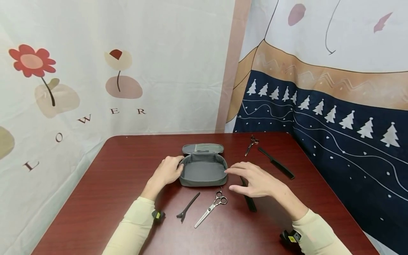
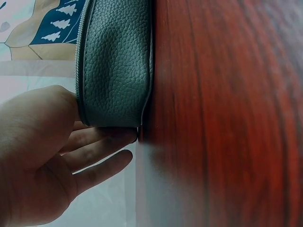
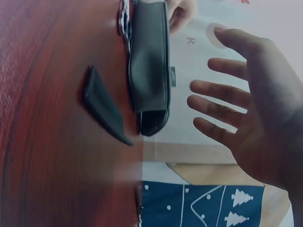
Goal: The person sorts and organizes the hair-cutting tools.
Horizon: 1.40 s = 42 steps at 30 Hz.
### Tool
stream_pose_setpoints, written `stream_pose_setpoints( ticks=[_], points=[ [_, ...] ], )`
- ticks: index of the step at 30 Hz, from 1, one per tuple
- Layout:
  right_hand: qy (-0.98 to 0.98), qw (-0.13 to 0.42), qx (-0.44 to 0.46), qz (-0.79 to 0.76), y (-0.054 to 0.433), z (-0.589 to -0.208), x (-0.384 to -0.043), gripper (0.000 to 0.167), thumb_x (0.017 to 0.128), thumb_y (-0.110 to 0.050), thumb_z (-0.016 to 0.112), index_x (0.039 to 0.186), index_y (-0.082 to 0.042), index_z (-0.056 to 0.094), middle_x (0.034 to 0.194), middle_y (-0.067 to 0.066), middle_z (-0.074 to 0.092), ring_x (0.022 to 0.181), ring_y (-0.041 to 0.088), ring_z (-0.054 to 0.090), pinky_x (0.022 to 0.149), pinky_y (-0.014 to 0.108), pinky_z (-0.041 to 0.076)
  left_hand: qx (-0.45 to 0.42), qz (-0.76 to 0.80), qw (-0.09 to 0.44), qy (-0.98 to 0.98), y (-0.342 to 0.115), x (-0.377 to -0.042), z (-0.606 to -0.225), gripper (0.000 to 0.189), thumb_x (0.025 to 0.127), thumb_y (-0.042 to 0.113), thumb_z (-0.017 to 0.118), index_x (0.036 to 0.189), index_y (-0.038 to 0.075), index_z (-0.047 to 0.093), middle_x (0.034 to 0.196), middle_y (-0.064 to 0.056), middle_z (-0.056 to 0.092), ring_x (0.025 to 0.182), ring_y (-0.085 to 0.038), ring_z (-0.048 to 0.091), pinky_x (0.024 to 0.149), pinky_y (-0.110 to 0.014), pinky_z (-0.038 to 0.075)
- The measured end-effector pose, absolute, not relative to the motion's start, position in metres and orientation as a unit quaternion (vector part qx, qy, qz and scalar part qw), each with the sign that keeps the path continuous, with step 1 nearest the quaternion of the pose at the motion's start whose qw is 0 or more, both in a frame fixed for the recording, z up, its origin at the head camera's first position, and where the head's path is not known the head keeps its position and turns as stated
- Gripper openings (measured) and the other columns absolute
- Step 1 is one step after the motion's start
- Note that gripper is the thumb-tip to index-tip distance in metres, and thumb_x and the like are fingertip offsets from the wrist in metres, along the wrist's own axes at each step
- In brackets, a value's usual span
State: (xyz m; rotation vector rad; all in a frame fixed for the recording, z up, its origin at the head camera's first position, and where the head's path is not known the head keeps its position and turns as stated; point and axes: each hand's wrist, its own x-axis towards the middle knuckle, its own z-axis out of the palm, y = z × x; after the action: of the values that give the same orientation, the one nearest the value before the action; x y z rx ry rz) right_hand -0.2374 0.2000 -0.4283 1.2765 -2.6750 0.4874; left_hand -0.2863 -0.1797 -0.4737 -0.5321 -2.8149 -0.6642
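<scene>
A grey zippered case [image 1: 204, 171] stands unzipped on the table, its lid folded back behind it and its inside bare. My left hand [image 1: 167, 170] holds the case's left end, the thumb at the rim and fingers along the outer side; the left wrist view shows pebbled leather [image 2: 116, 66] against the fingers. My right hand [image 1: 255, 179] hovers just right of the case, fingers spread and holding nothing. Under it lies a black comb [image 1: 250, 202], partly hidden. In front of the case lie silver scissors [image 1: 211, 209] and a dark hair clip [image 1: 188, 208].
A second pair of scissors [image 1: 251, 144] lies at the back right of the reddish-brown table [image 1: 134, 148]. Beside it is a long black comb [image 1: 276, 163] near the right edge. A printed curtain [image 1: 178, 63] hangs behind the table.
</scene>
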Motion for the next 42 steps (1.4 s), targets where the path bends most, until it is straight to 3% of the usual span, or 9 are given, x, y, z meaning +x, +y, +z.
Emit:
stream_pose_setpoints(
  ticks=[6,16,30,42],
  points=[
    [-0.870,0.057,0.464,0.156,0.191,-0.433,-0.234,0.043,0.103,-0.040,0.080,0.140,-0.019,0.079,0.131,-0.002,0.078,0.123,0.019,0.071,0.107,0.047,0.061,-0.181,-0.224,0.098,-0.952,-0.180,-0.286,-0.474,0.030,0.105,0.006,0.068,0.133,-0.001,0.078,0.117,-0.020,0.084,0.094,-0.031,0.079,0.083,-0.052,0.065],
    [-0.855,0.034,0.499,0.138,0.179,-0.447,-0.234,0.030,0.103,-0.028,0.080,0.131,-0.017,0.082,0.124,-0.002,0.080,0.117,0.017,0.073,0.103,0.043,0.062,-0.186,-0.221,0.094,-0.953,-0.179,-0.286,-0.476,0.031,0.106,0.005,0.067,0.135,-0.002,0.076,0.120,-0.022,0.084,0.102,-0.035,0.082,0.089,-0.054,0.066],
    [-0.852,-0.015,0.509,0.123,0.162,-0.460,-0.232,0.021,0.105,-0.016,0.079,0.126,-0.015,0.083,0.121,-0.001,0.082,0.106,0.011,0.078,0.093,0.029,0.065,-0.180,-0.218,0.096,-0.954,-0.182,-0.284,-0.476,0.031,0.105,0.005,0.067,0.134,-0.003,0.076,0.119,-0.022,0.084,0.096,-0.032,0.080,0.084,-0.052,0.065],
    [-0.847,0.043,0.526,0.063,0.158,-0.468,-0.231,0.017,0.102,-0.020,0.084,0.119,-0.022,0.084,0.116,-0.007,0.079,0.100,0.010,0.072,0.090,0.029,0.061,-0.193,-0.216,0.097,-0.952,-0.179,-0.287,-0.475,0.032,0.106,0.004,0.067,0.136,-0.003,0.075,0.122,-0.022,0.083,0.105,-0.036,0.082,0.089,-0.055,0.067]
  ],
)
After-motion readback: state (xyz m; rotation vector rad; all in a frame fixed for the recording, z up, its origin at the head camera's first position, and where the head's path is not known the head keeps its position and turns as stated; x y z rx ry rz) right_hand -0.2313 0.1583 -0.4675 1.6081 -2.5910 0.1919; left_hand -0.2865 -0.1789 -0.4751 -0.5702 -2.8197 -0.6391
